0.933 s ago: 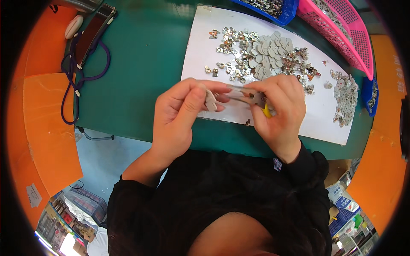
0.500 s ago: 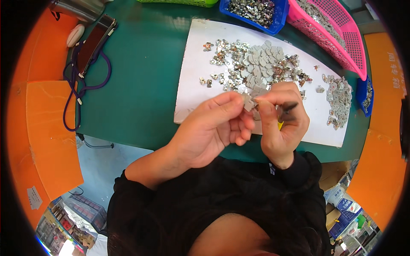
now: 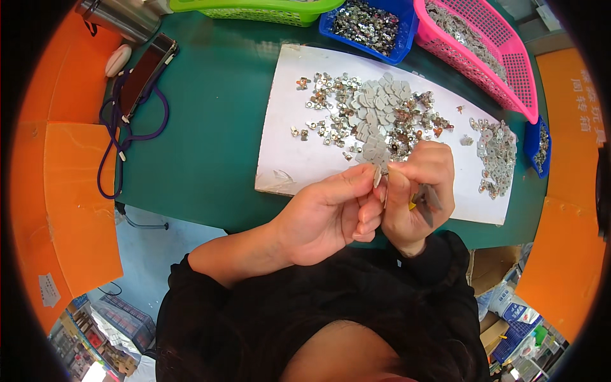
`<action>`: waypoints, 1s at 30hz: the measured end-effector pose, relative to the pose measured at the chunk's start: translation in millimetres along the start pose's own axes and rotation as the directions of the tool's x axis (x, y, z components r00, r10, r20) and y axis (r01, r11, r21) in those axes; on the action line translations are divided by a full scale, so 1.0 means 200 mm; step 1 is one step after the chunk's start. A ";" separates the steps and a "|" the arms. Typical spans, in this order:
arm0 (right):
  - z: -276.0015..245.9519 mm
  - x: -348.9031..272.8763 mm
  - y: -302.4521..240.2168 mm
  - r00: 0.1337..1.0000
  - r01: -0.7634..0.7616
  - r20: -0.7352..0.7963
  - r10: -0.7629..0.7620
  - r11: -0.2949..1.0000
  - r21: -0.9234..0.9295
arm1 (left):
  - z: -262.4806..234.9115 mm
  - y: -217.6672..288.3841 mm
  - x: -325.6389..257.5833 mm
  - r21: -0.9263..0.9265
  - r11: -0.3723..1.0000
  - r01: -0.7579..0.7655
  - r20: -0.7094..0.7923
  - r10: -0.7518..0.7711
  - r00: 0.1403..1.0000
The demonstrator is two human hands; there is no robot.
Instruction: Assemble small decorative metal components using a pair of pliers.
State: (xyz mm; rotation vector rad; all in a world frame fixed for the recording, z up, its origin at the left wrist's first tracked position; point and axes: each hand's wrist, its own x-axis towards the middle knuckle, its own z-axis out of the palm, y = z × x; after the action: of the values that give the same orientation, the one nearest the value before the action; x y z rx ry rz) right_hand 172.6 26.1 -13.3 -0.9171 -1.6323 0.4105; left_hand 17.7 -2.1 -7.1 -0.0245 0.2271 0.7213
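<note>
My left hand [image 3: 331, 216] pinches a small flat grey metal plate [image 3: 378, 176] between thumb and forefinger, its other fingers loosely curled. Against it, the thumb and forefinger of my right hand [image 3: 417, 191] meet at the plate's edge; whatever sits between those tips is too small to make out. A tool with a dark grey blade-like end and a bit of yellow [image 3: 428, 205] is tucked in the right palm, its kind unclear. Just beyond the fingertips, a heap of similar grey plates [image 3: 382, 102] lies on a white board [image 3: 280, 146], flanked by small shiny metal fittings [image 3: 328, 92].
Clear or silvery small parts [image 3: 496, 156] are heaped at the board's right. Behind stand a blue bin [image 3: 407, 38], a pink basket [image 3: 519, 70] and a green basket [image 3: 267, 9]. A smaller blue tray [image 3: 531, 146] is far right. A phone with purple cord [image 3: 145, 76] lies left.
Both hands have come slightly nearer to me, still together. The plate in the left fingers has turned from showing its face to nearly edge-on. The whole view has shifted a little.
</note>
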 end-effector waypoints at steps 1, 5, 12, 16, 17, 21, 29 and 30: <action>-0.01 0.00 -0.01 0.999 0.034 -0.007 -0.034 0.999 0.007 | 0.00 0.00 0.00 0.003 1.000 0.003 0.003 -0.003 1.000; -0.01 0.02 -0.03 0.996 0.089 0.020 -0.089 0.996 -0.005 | -0.04 0.00 0.00 -0.008 0.999 0.050 0.078 -0.049 0.996; -0.03 0.02 -0.01 0.992 0.089 0.093 -0.084 0.994 -0.060 | -0.03 0.05 -0.02 -0.015 0.999 0.030 0.048 -0.029 0.998; -0.07 0.04 0.00 0.945 0.313 0.180 -0.274 0.918 -0.243 | -0.05 0.03 -0.02 -0.016 1.000 -0.006 -0.009 0.006 1.000; -0.09 0.05 0.00 0.919 0.384 0.210 -0.333 0.877 -0.290 | -0.04 0.03 -0.02 -0.004 1.000 -0.017 -0.005 0.017 1.000; -0.12 0.07 -0.01 0.884 0.454 0.258 -0.390 0.848 -0.274 | -0.05 0.03 -0.01 -0.024 1.000 0.013 0.103 -0.010 0.995; -0.13 0.04 0.02 0.888 0.454 0.191 -0.419 0.865 -0.214 | -0.04 0.02 0.00 -0.117 0.984 0.133 0.111 -0.120 0.986; -0.13 0.05 0.02 0.888 0.454 0.191 -0.419 0.865 -0.213 | -0.04 0.02 0.00 -0.119 0.982 0.147 0.113 -0.134 0.985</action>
State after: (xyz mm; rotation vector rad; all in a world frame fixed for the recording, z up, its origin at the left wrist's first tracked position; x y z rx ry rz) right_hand 197.2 29.9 -2.7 -0.6784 -1.9919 -0.0545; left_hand 13.2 -0.7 -15.3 -0.1230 0.0780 0.5931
